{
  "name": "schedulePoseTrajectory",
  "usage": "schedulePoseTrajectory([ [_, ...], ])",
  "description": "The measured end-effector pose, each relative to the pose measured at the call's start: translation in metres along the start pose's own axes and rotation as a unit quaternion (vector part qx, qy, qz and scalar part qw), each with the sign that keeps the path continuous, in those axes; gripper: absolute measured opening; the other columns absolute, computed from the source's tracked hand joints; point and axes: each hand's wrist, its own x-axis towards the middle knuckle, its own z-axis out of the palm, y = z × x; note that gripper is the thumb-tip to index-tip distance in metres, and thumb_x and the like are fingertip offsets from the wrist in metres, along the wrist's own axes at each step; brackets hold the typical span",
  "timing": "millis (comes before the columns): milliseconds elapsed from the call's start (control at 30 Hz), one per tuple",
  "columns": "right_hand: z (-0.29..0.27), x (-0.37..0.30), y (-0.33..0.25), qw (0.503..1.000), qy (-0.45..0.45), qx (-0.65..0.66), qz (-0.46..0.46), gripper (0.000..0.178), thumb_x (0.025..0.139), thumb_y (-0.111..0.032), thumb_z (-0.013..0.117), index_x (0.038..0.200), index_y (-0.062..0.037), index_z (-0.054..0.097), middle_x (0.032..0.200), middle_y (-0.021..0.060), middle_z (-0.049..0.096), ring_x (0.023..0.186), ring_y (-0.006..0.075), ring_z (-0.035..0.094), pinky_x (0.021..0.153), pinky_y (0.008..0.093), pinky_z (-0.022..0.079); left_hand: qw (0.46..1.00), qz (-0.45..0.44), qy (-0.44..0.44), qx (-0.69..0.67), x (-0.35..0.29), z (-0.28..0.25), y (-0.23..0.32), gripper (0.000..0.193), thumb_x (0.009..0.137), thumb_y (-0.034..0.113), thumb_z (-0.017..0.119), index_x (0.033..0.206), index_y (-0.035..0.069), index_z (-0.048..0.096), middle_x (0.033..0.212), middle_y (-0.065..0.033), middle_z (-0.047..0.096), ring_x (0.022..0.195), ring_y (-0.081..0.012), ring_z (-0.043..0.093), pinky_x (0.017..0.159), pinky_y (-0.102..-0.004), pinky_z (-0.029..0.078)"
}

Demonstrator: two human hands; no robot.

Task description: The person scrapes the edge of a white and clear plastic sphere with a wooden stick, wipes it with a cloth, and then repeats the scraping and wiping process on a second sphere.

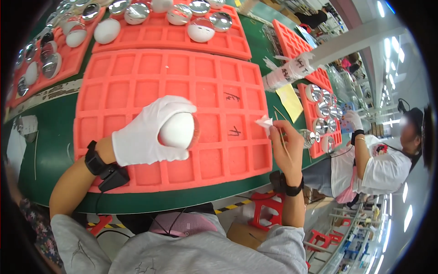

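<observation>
My left hand (150,130), in a white glove, is wrapped round a smooth white rounded piece (179,130) held above the coral foam tray (207,98). A pinkish edge shows on that piece's right side; the rest of its far face is turned away. At the tray's right edge, my bare right hand (288,148) pinches a small crumpled white wipe (264,122) between thumb and fingers. A thin stick (284,142) also runs along those fingers. Close to the right hand stands a small clear glass bottle (308,138).
Behind lies another foam tray (171,34) with several white and mirror-like domes; one more stands at far left. A yellow paper (289,102) and a wrapped post (289,72) are at right. Beyond, a co-worker (383,160) reaches over a tray of shiny domes (321,109).
</observation>
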Motion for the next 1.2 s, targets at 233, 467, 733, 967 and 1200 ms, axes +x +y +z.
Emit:
schedulePoseTrajectory([
  [233, 0.019, 0.027, -0.095, 0.889, -0.206, 0.409, -0.034, 0.013, 0.102, -0.006, 0.053, 0.105, 0.0034, 0.062, 0.086, 0.0087, 0.067, 0.068, 0.0129, 0.064, 0.055, 0.025, 0.051, 0.996, 0.003, 0.063, -0.063, 0.004, -0.018, 0.032, 0.051, 0.078, 0.019, 0.082, 0.122, 0.004, 0.062, 0.119, -0.011, 0.062, 0.116, -0.0262, 0.059, 0.102, -0.0393, 0.045],
  [467, 0.057, 0.069, -0.105, 0.813, -0.265, 0.513, -0.075, 0.019, 0.104, -0.012, 0.051, 0.11, 0.0032, 0.06, 0.09, 0.0108, 0.068, 0.069, 0.0142, 0.064, 0.053, 0.0255, 0.05, 0.934, -0.201, 0.07, -0.289, 0.004, -0.03, 0.041, 0.023, 0.093, 0.015, 0.072, 0.111, 0.003, 0.064, 0.109, -0.0049, 0.065, 0.101, -0.0133, 0.063, 0.088, -0.0311, 0.052],
  [733, 0.068, 0.069, -0.076, 0.714, -0.189, 0.671, -0.064, 0.029, 0.103, -0.022, 0.054, 0.117, 0.0037, 0.06, 0.101, 0.015, 0.069, 0.072, 0.0189, 0.064, 0.06, 0.0297, 0.052, 0.917, -0.174, 0.116, -0.339, 0.006, -0.042, 0.04, 0.009, 0.097, 0.008, 0.063, 0.105, 0.003, 0.064, 0.106, -0.0034, 0.065, 0.096, -0.0099, 0.062, 0.083, -0.0285, 0.052],
  [967, 0.077, 0.063, -0.082, 0.83, -0.172, 0.41, -0.336, 0.03, 0.102, -0.018, 0.057, 0.119, 0.0056, 0.063, 0.109, 0.0163, 0.068, 0.079, 0.0263, 0.068, 0.078, 0.0344, 0.055, 0.931, -0.192, 0.116, -0.289, 0.009, -0.045, 0.045, 0.008, 0.096, 0.007, 0.063, 0.103, 0.003, 0.063, 0.108, -0.0045, 0.066, 0.093, -0.0099, 0.062, 0.081, -0.028, 0.052],
  [1200, 0.078, 0.049, -0.09, 0.831, -0.201, 0.503, -0.128, 0.023, 0.104, -0.011, 0.051, 0.11, 0.0075, 0.063, 0.112, 0.0166, 0.068, 0.095, 0.0274, 0.073, 0.087, 0.0365, 0.055, 0.933, -0.212, 0.097, -0.274, 0.006, -0.048, 0.058, 0.008, 0.095, 0.006, 0.063, 0.102, 0.002, 0.063, 0.107, -0.0062, 0.066, 0.086, -0.0108, 0.063, 0.077, -0.0277, 0.052],
])
